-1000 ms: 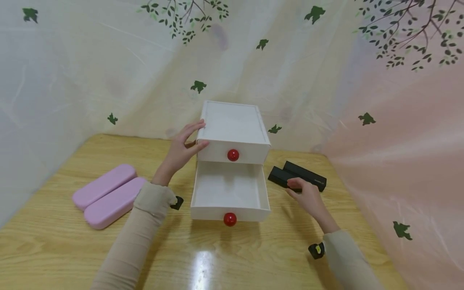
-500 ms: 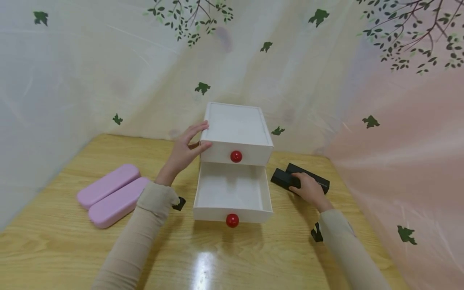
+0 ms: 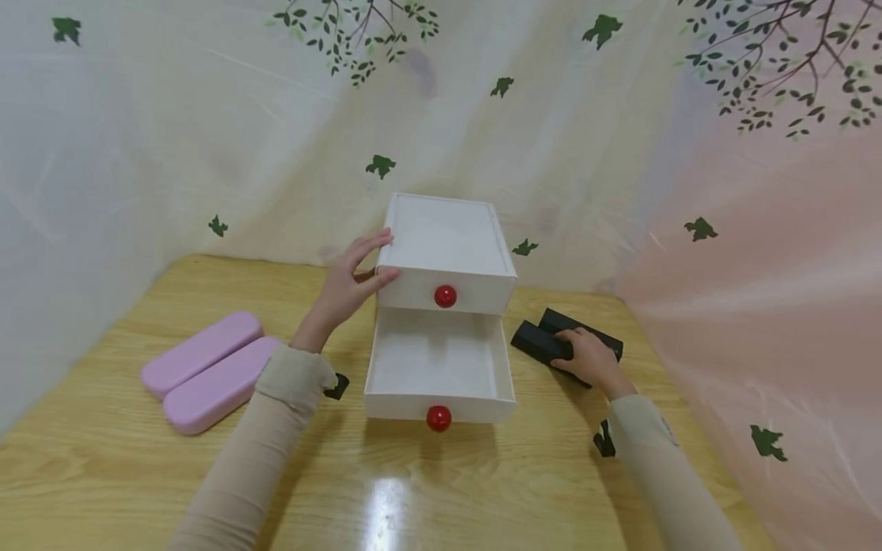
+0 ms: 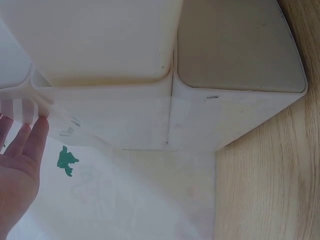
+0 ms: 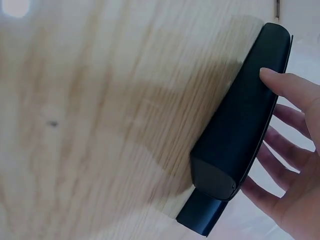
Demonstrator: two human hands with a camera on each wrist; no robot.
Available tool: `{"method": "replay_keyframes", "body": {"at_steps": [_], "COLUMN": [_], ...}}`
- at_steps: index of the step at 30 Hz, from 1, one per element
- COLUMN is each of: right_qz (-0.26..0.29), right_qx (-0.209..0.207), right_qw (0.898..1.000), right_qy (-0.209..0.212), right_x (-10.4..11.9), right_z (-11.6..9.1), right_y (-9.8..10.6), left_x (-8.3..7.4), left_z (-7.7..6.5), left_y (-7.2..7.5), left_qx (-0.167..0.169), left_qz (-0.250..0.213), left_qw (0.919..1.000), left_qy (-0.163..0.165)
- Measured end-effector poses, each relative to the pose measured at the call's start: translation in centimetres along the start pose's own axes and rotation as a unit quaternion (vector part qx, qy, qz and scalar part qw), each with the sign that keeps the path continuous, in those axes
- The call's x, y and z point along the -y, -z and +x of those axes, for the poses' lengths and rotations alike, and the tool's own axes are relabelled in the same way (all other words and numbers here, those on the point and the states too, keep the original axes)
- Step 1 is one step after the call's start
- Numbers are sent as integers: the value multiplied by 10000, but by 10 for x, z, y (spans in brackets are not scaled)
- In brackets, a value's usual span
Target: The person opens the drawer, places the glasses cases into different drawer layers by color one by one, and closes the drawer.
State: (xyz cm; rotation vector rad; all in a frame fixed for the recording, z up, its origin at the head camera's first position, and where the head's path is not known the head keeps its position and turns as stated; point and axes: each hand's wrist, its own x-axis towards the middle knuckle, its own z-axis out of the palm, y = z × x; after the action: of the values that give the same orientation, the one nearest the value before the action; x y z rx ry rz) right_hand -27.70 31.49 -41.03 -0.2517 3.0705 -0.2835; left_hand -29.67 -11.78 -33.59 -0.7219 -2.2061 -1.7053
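A white two-drawer box (image 3: pixel 448 233) stands in the middle of the head view, its lower drawer (image 3: pixel 406 407) pulled out and its upper one closed. My left hand (image 3: pixel 341 289) rests on the box's upper left corner, thumb at the front and fingers spread along the side and top edge. On the right, my right hand (image 3: pixel 591 361) grips the nearer of two black glasses cases (image 3: pixel 536 341), thumb on one side and fingers on the other in the right wrist view. The farther black case (image 3: pixel 560 321) lies just behind it.
Two pink oblong cases (image 3: pixel 207 386) lie side by side on the left of the wooden table (image 3: pixel 331 490). Both drawers carry round red knobs (image 3: pixel 439 418). A patterned cloth (image 3: pixel 276 153) hangs behind and to the right of the table.
My right hand has reached forward and down onto the nearer black glasses case and taken hold of it. That case has shifted slightly away from the other. My left hand stays on the box.
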Motion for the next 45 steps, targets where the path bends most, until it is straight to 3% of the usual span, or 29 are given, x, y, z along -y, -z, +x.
{"method": "replay_keyframes", "body": {"at_steps": [19,29,37,40,45], "right_qz": [-114,-377,-362,-392,-516], "right_qx": [246,107,-335,-401,-531], "right_qw": [9990,9974,9951,9945,9922], "right_qy": [356,603,852,886,1001], "right_x": [6,6,8,8,13], "right_z": [-4,-10,-25,-30,-41], "right_y": [1,8,28,36,51], "left_x": [0,-4,-4,-8,-31], "left_z": [-1,-2,-2,-2,-8], "left_y": [2,2,2,2,2], "left_qx": [4,20,19,48,110], "left_qz": [75,97,163,177,250], "left_qw": [10000,9999,9999,9998,9995], "left_qy": [-45,-49,18,98,164]}}
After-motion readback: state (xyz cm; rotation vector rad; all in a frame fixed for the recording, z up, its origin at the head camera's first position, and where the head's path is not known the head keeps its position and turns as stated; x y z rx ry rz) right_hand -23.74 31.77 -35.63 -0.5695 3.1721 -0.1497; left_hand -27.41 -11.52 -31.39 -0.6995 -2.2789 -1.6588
